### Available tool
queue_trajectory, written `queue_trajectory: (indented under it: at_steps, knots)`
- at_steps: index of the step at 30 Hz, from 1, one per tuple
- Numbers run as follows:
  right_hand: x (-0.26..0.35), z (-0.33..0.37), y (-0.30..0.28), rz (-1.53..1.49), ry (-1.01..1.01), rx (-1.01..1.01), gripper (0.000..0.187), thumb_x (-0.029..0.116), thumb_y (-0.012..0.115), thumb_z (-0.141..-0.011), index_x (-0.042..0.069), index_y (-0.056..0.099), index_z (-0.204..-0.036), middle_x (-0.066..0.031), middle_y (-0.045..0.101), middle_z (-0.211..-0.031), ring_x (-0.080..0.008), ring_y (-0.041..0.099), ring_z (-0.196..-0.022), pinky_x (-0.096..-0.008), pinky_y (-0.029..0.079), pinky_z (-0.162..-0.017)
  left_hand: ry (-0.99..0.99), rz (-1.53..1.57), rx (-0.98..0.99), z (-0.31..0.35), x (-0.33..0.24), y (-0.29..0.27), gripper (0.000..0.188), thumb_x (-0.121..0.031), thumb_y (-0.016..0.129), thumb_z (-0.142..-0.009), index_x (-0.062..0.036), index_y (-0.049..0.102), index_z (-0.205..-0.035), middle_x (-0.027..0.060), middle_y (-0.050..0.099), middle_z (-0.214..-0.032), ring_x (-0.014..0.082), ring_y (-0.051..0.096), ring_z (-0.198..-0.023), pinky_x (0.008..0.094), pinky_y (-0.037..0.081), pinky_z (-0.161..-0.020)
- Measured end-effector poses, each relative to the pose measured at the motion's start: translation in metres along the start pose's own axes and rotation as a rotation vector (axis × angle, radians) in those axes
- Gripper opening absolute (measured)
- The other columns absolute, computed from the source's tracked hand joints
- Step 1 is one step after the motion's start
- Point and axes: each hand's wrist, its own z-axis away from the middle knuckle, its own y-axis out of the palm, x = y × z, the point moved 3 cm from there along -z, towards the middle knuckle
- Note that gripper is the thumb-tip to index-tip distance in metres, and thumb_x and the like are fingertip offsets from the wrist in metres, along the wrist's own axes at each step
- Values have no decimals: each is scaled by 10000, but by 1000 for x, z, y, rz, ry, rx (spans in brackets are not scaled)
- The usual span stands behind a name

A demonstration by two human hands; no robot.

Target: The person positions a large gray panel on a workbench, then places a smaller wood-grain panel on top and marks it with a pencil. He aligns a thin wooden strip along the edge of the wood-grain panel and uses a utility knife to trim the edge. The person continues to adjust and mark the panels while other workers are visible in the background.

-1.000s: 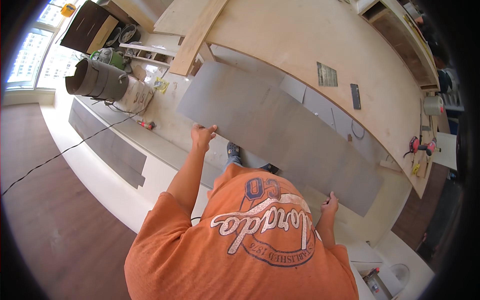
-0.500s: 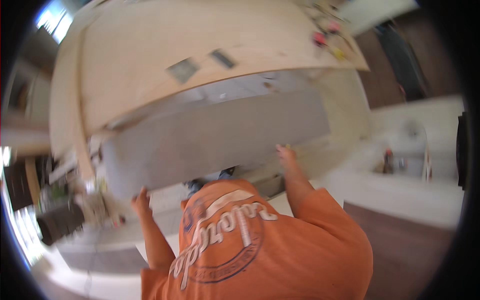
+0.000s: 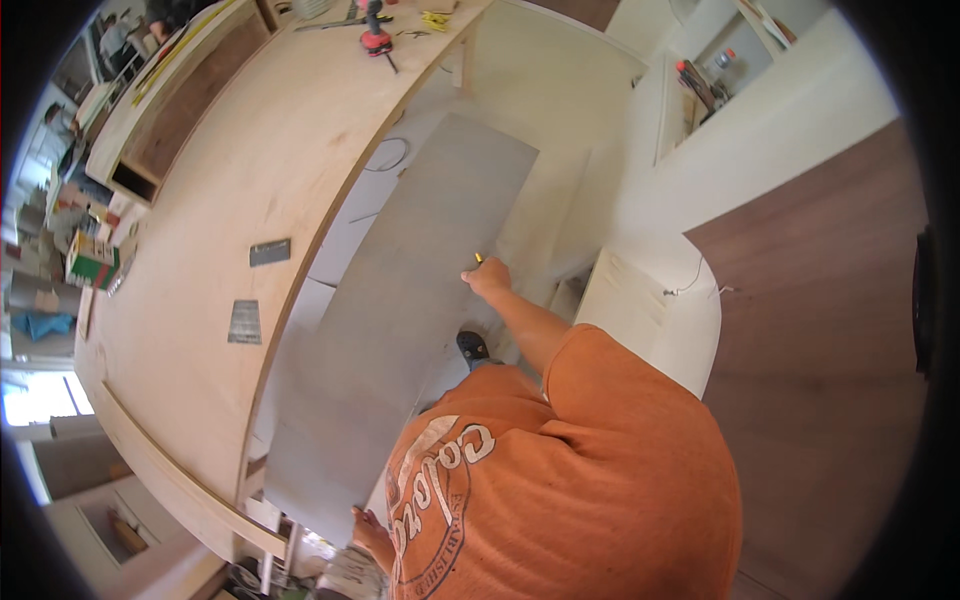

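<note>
A long, flat grey panel (image 3: 400, 270) slants across the space beside the workbench, one long edge toward me. My right hand (image 3: 488, 278) is closed on that near edge, about midway along it. A small yellow piece (image 3: 479, 258) sticks up from between its fingers; its kind is too small to tell. My left hand (image 3: 374, 540) grips the panel's near lower corner, its arm partly hidden by my orange shirt. Part of the panel's far long side lies close to the edge of the plywood benchtop (image 3: 190, 280).
On the benchtop lie two small grey plates (image 3: 270, 252), a red drill-like tool (image 3: 376, 40) and a yellow item (image 3: 435, 20). A wooden strip (image 3: 190, 480) runs along its near end. White built-in surfaces (image 3: 640, 320) and a brown sheet (image 3: 820, 340) stand to the right.
My view has turned to the right. The panel, lying crosswise before, now runs diagonally from lower left to upper right, with both hands still on its near edge.
</note>
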Motion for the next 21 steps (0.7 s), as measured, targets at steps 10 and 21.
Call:
queue_trajectory:
  at_steps: [10,21]
  knots:
    - [-2,1,-5,-31,-29,20,439,338,782,-737,-21,677,-965,-205,683,-998,-341,658,-964,-410,534,-808,-31,-199,90,-5,-26,29,323,-217,696,-874,54,557,-766,73,517,-717,174,530,-708,293,545,-670]
    - [2,-5,-9,-16,-9,59,409,266,787,-721,-3,677,-1008,-172,691,-1003,-321,666,-958,-391,550,-797,-24,-320,150,-6,-37,76,301,-205,722,-836,50,568,-798,80,544,-727,178,547,-703,309,538,-657]
